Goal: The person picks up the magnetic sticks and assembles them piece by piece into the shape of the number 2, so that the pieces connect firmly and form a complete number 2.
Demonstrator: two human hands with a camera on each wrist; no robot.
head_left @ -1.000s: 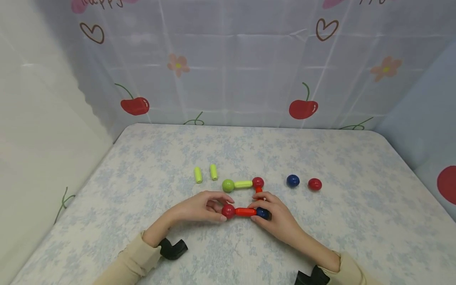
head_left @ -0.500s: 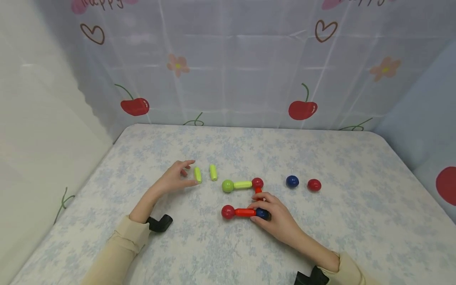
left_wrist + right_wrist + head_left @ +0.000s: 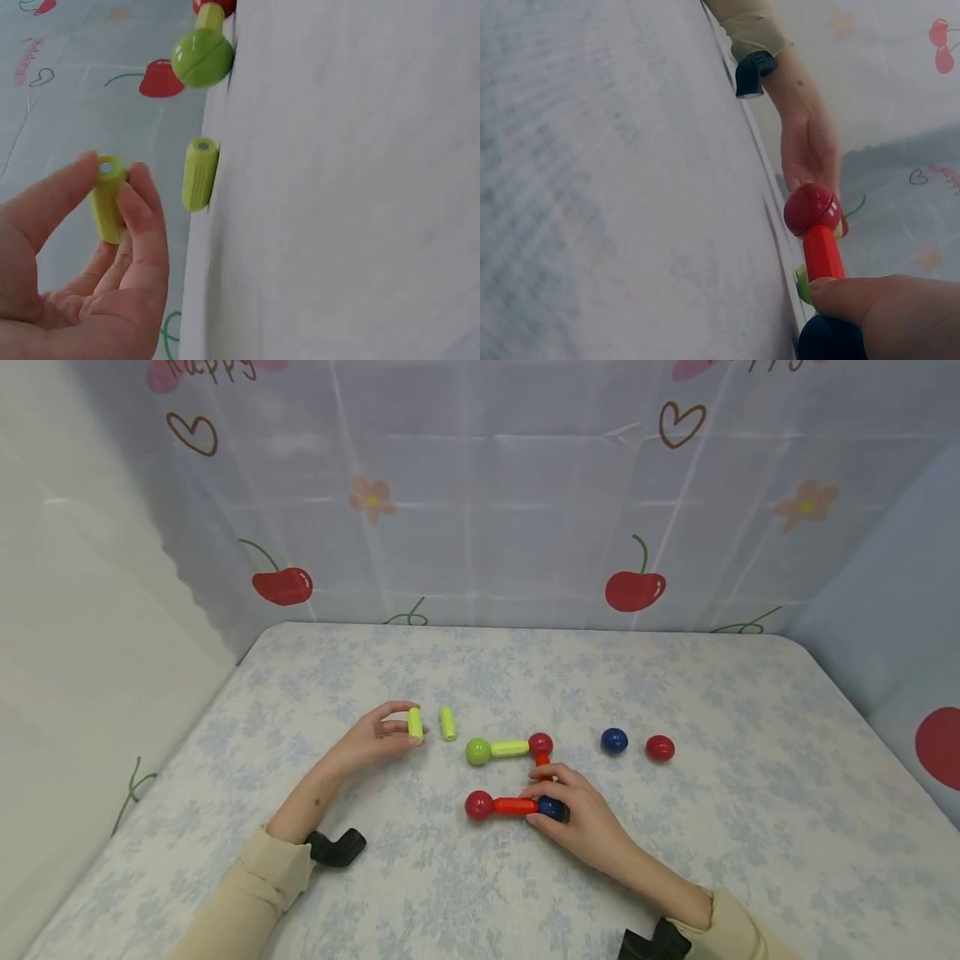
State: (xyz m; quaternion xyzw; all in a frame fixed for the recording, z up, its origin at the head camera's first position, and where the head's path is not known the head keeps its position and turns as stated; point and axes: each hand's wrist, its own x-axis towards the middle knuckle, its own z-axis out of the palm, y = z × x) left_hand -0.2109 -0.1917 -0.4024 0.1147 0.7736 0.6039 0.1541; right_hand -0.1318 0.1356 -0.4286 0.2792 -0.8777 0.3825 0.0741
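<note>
The fingers of the left hand (image 3: 377, 733) pinch a yellow-green rod (image 3: 416, 724) near a 2nd rod (image 3: 447, 724); slackening could drop it on the worktop (image 3: 420, 902). The right hand (image 3: 581, 814) has its fingers round a blue ball (image 3: 552, 809); jerking could detach the near red rod (image 3: 514, 807).

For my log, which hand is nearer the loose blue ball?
Right. The right hand is left and in front of the loose blue ball; the left hand, much farther left.

You have lime rods (image 3: 416, 724), red rods (image 3: 515, 807), red balls (image 3: 478, 806), navy balls (image 3: 614, 742), a green ball (image 3: 477, 752) — your bench (image 3: 405, 893) white, mottled pale blue.
</note>
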